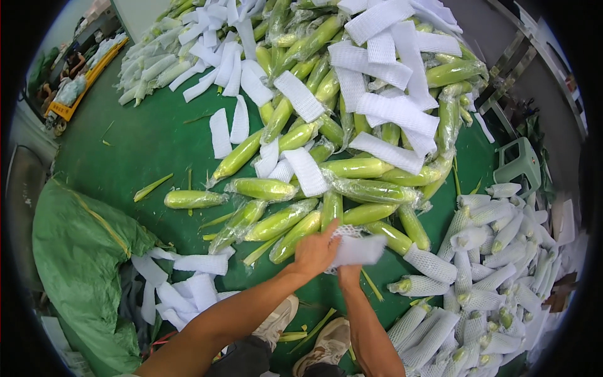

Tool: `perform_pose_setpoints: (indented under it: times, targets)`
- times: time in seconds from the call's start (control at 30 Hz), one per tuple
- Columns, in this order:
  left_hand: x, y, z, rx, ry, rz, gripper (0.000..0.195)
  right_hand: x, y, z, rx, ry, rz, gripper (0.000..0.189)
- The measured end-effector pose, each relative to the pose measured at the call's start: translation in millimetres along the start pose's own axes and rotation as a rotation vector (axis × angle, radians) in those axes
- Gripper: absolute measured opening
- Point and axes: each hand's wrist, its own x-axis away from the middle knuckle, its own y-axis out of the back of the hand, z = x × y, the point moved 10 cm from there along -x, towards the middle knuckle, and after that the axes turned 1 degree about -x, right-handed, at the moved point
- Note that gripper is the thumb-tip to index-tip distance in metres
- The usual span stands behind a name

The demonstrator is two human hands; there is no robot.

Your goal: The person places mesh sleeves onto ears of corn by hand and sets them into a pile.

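Both my hands are together in front of my feet, at a white foam net sleeve [360,249] that is partly blurred. My left hand [316,252] grips the sleeve's left side, its fingertips beside an upright film-wrapped ear of corn [332,207]. From below, my right hand [349,275] holds the same sleeve, which hides most of its fingers. Whether an ear is inside the sleeve cannot be told. Just beyond lie green ears in clear film, among them one left of my hands [297,235] and one to the right [391,237].
A large heap of wrapped corn with loose foam sleeves [398,113] spreads ahead on the green floor [155,141]. Sleeved ears [476,282] pile up at right, near a green plastic stool [520,165]. At left lie a green sack [80,273] and more sleeves [200,292]. A yellow pallet truck [85,85] stands far left.
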Motion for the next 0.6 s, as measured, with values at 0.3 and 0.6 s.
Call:
perform_pose_setpoints:
  times: [0.3, 0.6]
  targets:
    - [-0.3, 12.4, -5.1, 0.39, -0.268, 0.044, 0.041, 26.5, 7.0, 24.4, -0.122, -0.349, -0.091, 0.037]
    - [137.3, -7.0, 0.5, 0.929, 0.49, 0.507, 0.035, 142.3, 63.0, 63.8, -0.218, -0.528, -0.016, 0.035]
